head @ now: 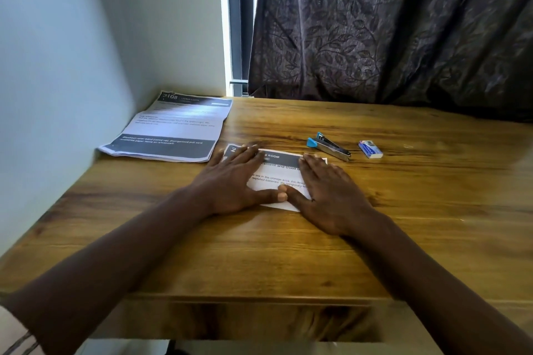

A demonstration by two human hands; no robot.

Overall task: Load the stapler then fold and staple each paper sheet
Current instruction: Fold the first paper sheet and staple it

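Note:
A folded printed sheet point(278, 174) lies flat in the middle of the wooden table point(403, 210). My left hand point(230, 179) presses flat on its left part and my right hand point(328, 190) on its right part, fingers spread, thumbs meeting at the near edge. A stack of printed sheets point(170, 130) rests at the far left by the wall. The blue and metal stapler point(328, 145) lies just beyond my right hand. A small box of staples point(370, 149) sits to its right.
A white wall runs along the table's left side. A dark patterned curtain point(389, 26) hangs behind the far edge. The table's near edge point(259, 297) is close to me.

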